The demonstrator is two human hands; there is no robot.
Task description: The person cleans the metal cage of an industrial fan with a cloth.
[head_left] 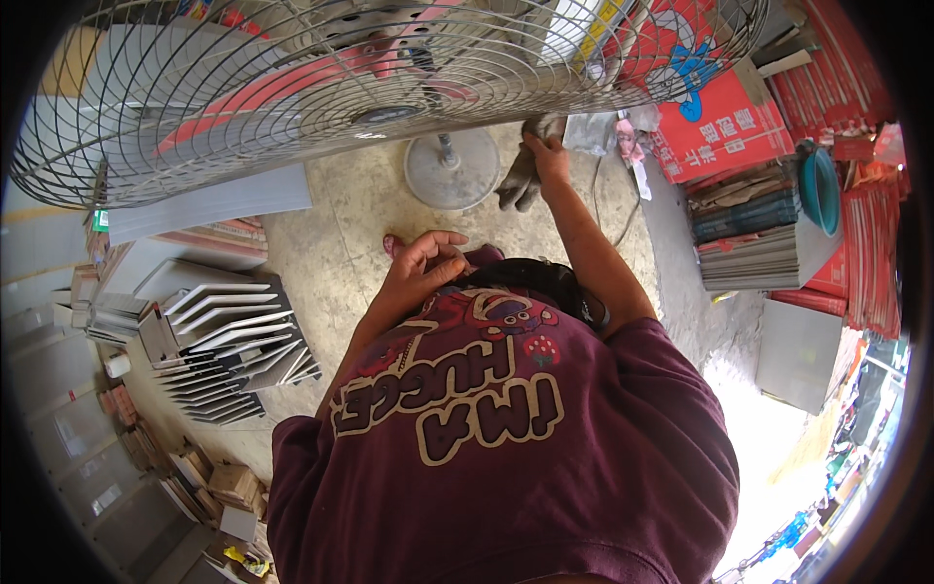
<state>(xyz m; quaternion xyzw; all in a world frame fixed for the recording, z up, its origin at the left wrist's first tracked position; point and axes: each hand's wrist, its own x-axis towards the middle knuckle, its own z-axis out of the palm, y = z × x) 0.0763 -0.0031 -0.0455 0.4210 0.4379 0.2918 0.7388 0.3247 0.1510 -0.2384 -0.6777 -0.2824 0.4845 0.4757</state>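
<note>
My right hand [551, 159], stretched out ahead, is closed on a pair of dirty grey-brown work gloves [520, 183], which hang from its fingers above the concrete floor. Close to my waist is my left hand [420, 270], with its fingers loosely bent and apart and nothing seen in it. A dark bag or pouch [545, 279] at my waist lies between my two arms. In front of me stands a big pedestal fan [384, 115] with a wire cage, and its round grey base [451, 170] is just left of the gloves.
Stacked tiles stand in a rack [233, 341] on the left. Red cartons [725, 122] and piled tiles [744, 263] line the right side, with a teal basin [820, 192] on edge among them. A thin cable [600, 209] runs along the floor beside my right forearm.
</note>
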